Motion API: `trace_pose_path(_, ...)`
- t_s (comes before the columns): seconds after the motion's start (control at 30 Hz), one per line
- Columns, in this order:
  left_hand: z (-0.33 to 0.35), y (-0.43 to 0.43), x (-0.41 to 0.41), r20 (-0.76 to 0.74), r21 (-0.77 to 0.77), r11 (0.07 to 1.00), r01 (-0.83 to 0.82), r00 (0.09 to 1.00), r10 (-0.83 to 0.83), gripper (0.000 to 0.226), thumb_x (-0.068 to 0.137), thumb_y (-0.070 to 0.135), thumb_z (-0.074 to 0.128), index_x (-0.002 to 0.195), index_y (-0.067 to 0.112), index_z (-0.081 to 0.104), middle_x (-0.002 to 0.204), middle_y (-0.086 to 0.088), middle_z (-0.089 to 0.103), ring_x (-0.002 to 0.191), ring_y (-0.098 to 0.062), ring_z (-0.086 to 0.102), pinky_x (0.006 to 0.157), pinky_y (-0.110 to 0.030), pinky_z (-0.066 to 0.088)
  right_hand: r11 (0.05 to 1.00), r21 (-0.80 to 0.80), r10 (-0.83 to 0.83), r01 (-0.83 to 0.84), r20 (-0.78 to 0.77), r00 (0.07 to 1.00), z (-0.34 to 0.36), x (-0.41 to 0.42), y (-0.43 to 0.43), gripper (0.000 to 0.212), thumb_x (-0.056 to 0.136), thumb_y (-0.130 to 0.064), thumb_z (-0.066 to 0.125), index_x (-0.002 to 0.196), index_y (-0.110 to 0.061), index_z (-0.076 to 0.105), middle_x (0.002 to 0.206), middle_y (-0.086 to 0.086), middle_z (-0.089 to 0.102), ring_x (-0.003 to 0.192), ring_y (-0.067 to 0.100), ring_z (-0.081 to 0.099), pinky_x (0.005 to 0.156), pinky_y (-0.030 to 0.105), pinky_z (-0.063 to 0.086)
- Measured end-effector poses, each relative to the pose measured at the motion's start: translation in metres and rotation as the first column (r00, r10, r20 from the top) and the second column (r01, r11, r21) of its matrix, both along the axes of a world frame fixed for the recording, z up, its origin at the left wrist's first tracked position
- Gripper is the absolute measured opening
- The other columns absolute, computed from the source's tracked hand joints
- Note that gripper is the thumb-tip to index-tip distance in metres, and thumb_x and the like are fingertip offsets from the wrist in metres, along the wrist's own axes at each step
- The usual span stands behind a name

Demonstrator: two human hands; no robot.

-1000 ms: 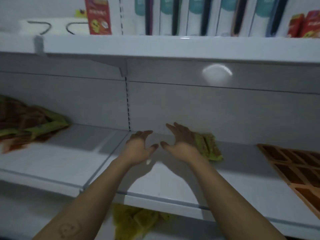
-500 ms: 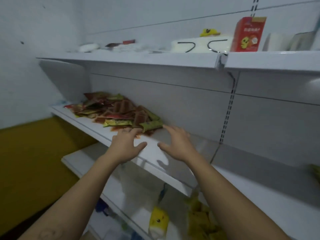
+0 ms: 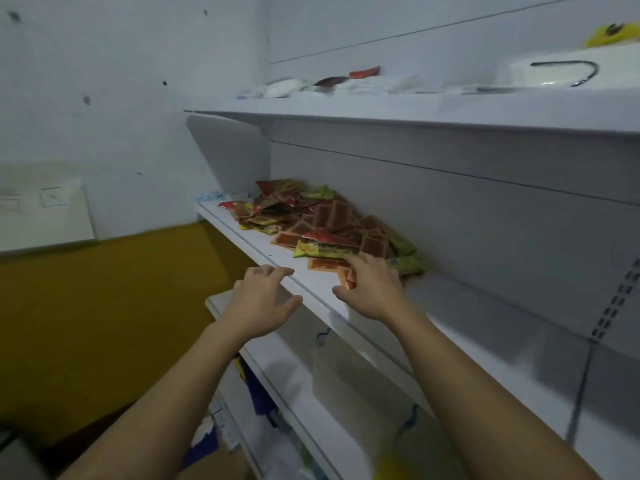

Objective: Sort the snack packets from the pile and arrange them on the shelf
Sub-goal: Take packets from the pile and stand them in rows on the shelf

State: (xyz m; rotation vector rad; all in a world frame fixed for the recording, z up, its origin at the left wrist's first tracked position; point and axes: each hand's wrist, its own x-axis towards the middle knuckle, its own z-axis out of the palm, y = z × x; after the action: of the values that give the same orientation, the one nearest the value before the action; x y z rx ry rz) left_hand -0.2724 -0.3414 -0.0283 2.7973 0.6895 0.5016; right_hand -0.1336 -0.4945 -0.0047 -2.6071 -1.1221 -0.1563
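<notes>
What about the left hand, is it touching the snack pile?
Apart. The head view shows bare white shelf between the left hand and the snack pile.

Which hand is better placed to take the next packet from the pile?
Probably the right hand: its fingers reach the near orange packets of the pile. The left hand is at the shelf edge, apart from them.

No readable text on snack packets (image 3: pixel 322 233).
</notes>
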Motion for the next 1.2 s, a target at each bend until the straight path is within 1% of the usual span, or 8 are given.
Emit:
trace_pose_path(0.13,0.001,0.027,0.042,-0.004,0.027,0.999,0.03,1.0,-0.03,0.06,0.095,0.055,0.05,0.147,0.03,0.037,0.15,-0.003,0.041,0.14,-0.026,0.029,0.11,-0.046,0.033,1.0,0.0,-0.028,0.028,-0.022,0.999,0.001,0.041,0.025,0.072,0.088,-0.048,0.058,0.151,-0.026,0.031,0.156,0.007,0.031,0.141,0.029,0.029,0.11,0.042,0.029)
trace_pose_path(0.23,0.002,0.047,0.082,0.001,0.037,0.996,0.079,0.997,-0.079,0.059,0.094,0.054,0.052,0.146,0.029,0.04,0.148,-0.004,0.042,0.138,-0.027,0.031,0.108,-0.046,0.034,0.998,0.032,-0.048,0.052,-0.121,0.992,0.004,0.077,0.039,0.067,0.083,-0.043,0.063,0.144,-0.026,0.043,0.143,0.005,0.048,0.13,0.027,0.047,0.102,0.037,0.043)
trace_pose_path(0.37,0.001,0.068,0.142,-0.032,0.09,0.985,0.148,0.989,-0.146,0.058,0.094,0.052,0.054,0.146,0.027,0.042,0.145,-0.005,0.046,0.135,-0.028,0.036,0.107,-0.046,0.036,0.989,0.001,-0.147,0.148,-0.095,0.984,0.005,0.134,0.049,0.062,0.072,-0.056,0.055,0.129,-0.032,0.054,0.136,-0.001,0.056,0.119,0.027,0.056,0.096,0.04,0.049)
trace_pose_path(0.53,-0.012,0.095,0.19,-0.096,0.155,0.972,0.174,0.982,-0.16,0.041,0.092,0.046,0.054,0.128,0.028,0.057,0.131,-0.001,0.057,0.122,-0.024,0.048,0.101,-0.044,0.041,0.935,-0.07,-0.352,0.348,-0.06,0.934,-0.005,0.167,0.049,0.056,0.089,-0.052,0.057,0.132,-0.016,0.054,0.133,0.011,0.058,0.121,0.032,0.056,0.095,0.036,0.048)
trace_pose_path(0.8,-0.043,0.129,0.223,-0.037,0.246,0.929,0.276,0.961,-0.275,0.046,0.093,0.041,0.054,0.135,0.025,0.045,0.137,-0.005,0.047,0.124,-0.028,0.043,0.099,-0.042,0.038,0.8,-0.16,-0.595,0.578,-0.099,0.797,-0.027,0.163,0.061,0.077,0.086,-0.069,0.051,0.139,-0.014,0.043,0.135,0.01,0.057,0.121,0.03,0.056,0.091,0.036,0.046)
trace_pose_path(0.9,-0.048,0.139,0.231,-0.063,0.244,0.92,0.307,0.952,-0.301,0.049,0.095,0.04,0.052,0.14,0.025,0.04,0.14,-0.008,0.044,0.124,-0.03,0.046,0.1,-0.041,0.038,0.776,-0.175,-0.631,0.607,-0.217,0.745,-0.038,0.154,0.062,0.089,0.079,-0.077,0.053,0.144,-0.019,0.033,0.142,0.007,0.05,0.122,0.029,0.055,0.091,0.038,0.045)
trace_pose_path(1.03,-0.049,0.154,0.238,-0.089,0.351,0.871,0.342,0.939,-0.333,0.048,0.095,0.039,0.051,0.141,0.028,0.041,0.133,-0.004,0.056,0.122,-0.029,0.049,0.096,-0.041,0.033,0.731,-0.106,-0.68,0.674,-0.192,0.707,-0.055,0.141,0.067,0.076,0.091,-0.056,0.048,0.152,-0.023,0.015,0.15,0.013,0.037,0.119,0.034,0.055,0.088,0.04,0.045)
trace_pose_path(1.2,-0.04,0.162,0.238,-0.114,0.384,0.81,0.444,0.893,-0.435,0.047,0.096,0.045,0.051,0.139,0.027,0.045,0.133,-0.004,0.056,0.123,-0.029,0.046,0.097,-0.041,0.03,0.657,0.139,-0.743,0.741,-0.046,0.668,-0.069,0.115,0.068,0.058,0.096,-0.036,0.047,0.15,-0.024,0.031,0.111,0.015,0.059,0.096,0.036,0.061,0.074,0.037,0.049)
